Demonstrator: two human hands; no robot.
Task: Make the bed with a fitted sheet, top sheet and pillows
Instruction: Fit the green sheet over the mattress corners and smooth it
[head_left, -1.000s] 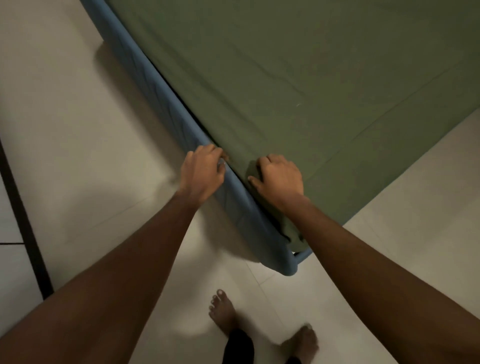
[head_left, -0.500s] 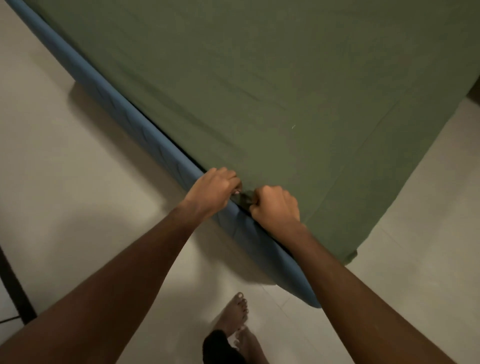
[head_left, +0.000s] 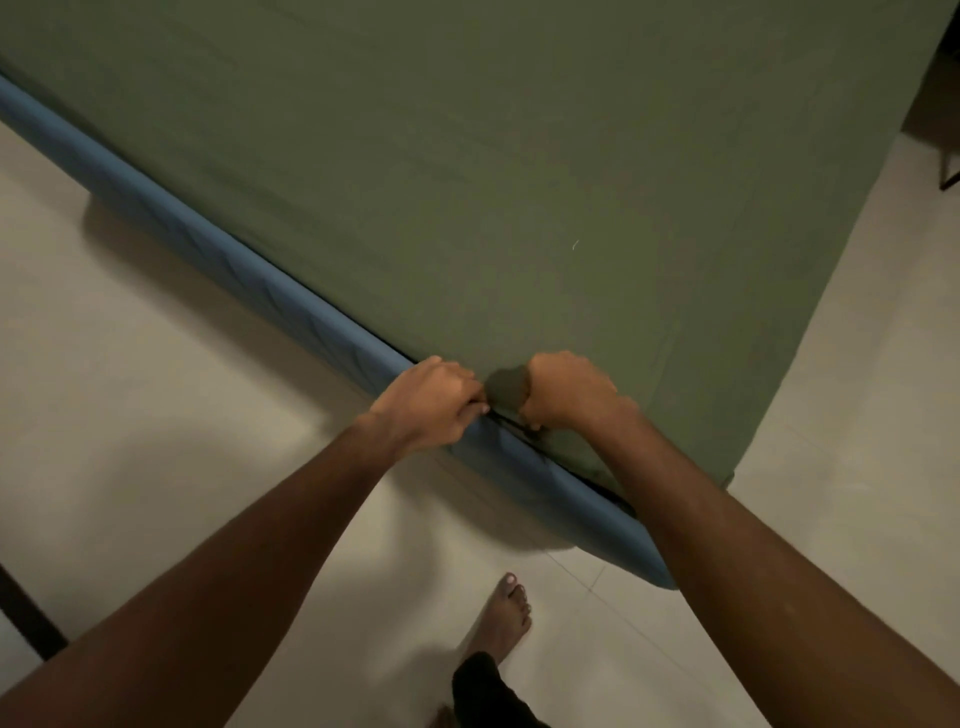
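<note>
A dark green fitted sheet (head_left: 519, 156) covers the top of the mattress. The blue padded bed frame (head_left: 218, 260) runs diagonally along its near side. My left hand (head_left: 431, 402) is closed on the top edge of the frame, beside the sheet's edge. My right hand (head_left: 566, 389) grips a bunched fold of the green sheet right at the gap between mattress and frame. The two hands are almost touching. The sheet hangs loose over the bed's right side down to the near corner.
Pale tiled floor (head_left: 156, 467) lies to the left and right of the bed. My bare foot (head_left: 501, 618) stands close to the bed's near corner. A dark strip (head_left: 26, 618) crosses the floor at lower left, and a dark furniture leg (head_left: 948, 171) shows at the right edge.
My hands have slid along the frame away from the near corner and drawn together. My right hand has gathered a fold of sheet at the gap. My feet have shifted.
</note>
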